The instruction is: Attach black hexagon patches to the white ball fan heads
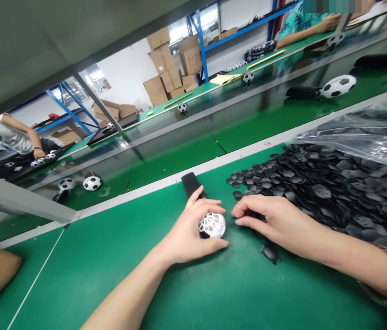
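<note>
My left hand curves its fingers and thumb around a white soccer-ball-shaped piece with an open lattice and a black patch low on its left. A black flat strap-like part sticks out beyond that hand on the green table. To the right, my right hand is held in a pinch close to the ball; whatever is between its fingertips is too small to make out. Loose black pentagon-like pieces lie under and beside this hand, at the edge of a large heap of black pieces.
Clear plastic covers part of the heap. Beyond a metal rail runs a green conveyor carrying soccer-ball items, one a ball with a black strap. Co-workers' arms show across it. A grey post stands left.
</note>
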Demonstrator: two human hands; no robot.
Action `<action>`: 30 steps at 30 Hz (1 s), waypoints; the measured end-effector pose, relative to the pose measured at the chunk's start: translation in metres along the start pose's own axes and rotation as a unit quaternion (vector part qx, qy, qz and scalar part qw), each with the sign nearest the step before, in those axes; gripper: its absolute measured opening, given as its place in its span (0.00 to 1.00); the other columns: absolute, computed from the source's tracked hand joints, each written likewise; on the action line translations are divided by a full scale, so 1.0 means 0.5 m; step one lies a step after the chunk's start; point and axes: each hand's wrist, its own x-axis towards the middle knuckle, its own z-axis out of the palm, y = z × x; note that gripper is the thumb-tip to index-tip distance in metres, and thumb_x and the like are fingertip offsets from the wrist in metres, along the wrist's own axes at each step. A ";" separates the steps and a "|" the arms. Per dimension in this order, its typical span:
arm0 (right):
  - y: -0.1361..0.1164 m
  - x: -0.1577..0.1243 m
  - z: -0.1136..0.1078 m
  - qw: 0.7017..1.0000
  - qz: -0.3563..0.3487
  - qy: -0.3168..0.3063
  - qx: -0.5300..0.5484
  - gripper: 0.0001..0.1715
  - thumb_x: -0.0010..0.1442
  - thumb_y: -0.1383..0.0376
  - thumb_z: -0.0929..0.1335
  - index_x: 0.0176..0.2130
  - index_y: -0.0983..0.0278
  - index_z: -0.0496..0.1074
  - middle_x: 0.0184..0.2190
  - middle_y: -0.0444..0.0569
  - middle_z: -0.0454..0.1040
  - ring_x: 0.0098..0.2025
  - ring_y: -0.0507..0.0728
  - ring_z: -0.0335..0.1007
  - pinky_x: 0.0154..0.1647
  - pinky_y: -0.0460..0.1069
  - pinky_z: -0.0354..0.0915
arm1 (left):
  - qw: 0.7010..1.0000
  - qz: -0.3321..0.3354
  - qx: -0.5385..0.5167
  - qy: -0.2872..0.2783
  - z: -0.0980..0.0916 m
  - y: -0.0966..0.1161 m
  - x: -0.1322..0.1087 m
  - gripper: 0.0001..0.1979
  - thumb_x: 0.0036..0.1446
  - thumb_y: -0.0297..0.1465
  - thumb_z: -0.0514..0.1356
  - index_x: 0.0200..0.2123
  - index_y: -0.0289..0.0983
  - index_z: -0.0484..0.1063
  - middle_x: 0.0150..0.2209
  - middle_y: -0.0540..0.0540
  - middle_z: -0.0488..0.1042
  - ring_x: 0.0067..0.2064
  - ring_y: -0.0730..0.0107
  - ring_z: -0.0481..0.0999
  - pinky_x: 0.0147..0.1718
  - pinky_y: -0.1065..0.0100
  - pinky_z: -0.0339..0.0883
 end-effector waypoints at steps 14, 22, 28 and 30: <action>-0.023 -0.015 0.014 0.989 -0.077 -0.055 0.113 0.05 0.59 0.67 0.65 0.31 0.61 0.70 0.36 0.45 0.65 0.41 0.53 0.63 0.44 0.48 0.59 | 0.999 0.029 -0.007 -0.022 0.012 0.004 0.003 0.36 0.42 0.32 0.67 0.54 0.40 0.57 0.55 0.44 0.62 0.64 0.55 0.41 0.60 0.53 0.44; -0.030 -0.006 0.022 0.992 -0.031 -0.011 0.123 0.04 0.57 0.67 0.66 0.30 0.61 0.68 0.34 0.45 0.65 0.39 0.55 0.63 0.43 0.50 0.60 | 0.999 -0.007 -0.031 0.003 0.022 0.015 0.001 0.35 0.45 0.34 0.65 0.56 0.42 0.55 0.58 0.46 0.59 0.64 0.54 0.41 0.59 0.51 0.48; -0.027 0.004 0.022 0.992 0.028 0.014 0.122 0.10 0.51 0.66 0.68 0.28 0.61 0.59 0.32 0.44 0.62 0.36 0.55 0.60 0.37 0.49 0.61 | 0.999 -0.019 -0.037 0.033 0.034 0.018 -0.001 0.33 0.43 0.28 0.62 0.54 0.39 0.57 0.54 0.43 0.63 0.63 0.55 0.43 0.59 0.52 0.49; -0.024 0.005 0.025 0.993 0.045 0.023 0.104 0.13 0.49 0.66 0.69 0.28 0.61 0.57 0.30 0.42 0.60 0.34 0.54 0.59 0.34 0.48 0.60 | 0.998 -0.015 -0.035 0.039 0.037 0.016 -0.001 0.33 0.42 0.27 0.62 0.54 0.38 0.57 0.53 0.43 0.64 0.63 0.56 0.44 0.58 0.53 0.50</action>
